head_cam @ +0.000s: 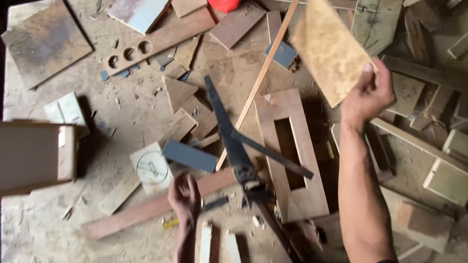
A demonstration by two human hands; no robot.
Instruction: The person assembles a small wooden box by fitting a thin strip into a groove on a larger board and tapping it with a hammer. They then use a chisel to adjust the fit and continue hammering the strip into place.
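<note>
Right hand (369,95) at 2 o'clock, raised, fingers pinching the lower corner of a pale chipboard panel (330,48) held tilted above the worktop (44,224). Left hand (184,195) at 6 o'clock, curled loosely on a long reddish plank (146,209), grip unclear. Just right of it, a dark handsaw (229,131); beyond, a board with a rectangular cutout (307,160); at 11 o'clock, a strip with three round holes (151,44)

A woodworking shop: a sawdust-strewn floor (234,78) littered with plywood offcuts (46,41), wooden strips (258,80) and a handsaw (229,134).
</note>
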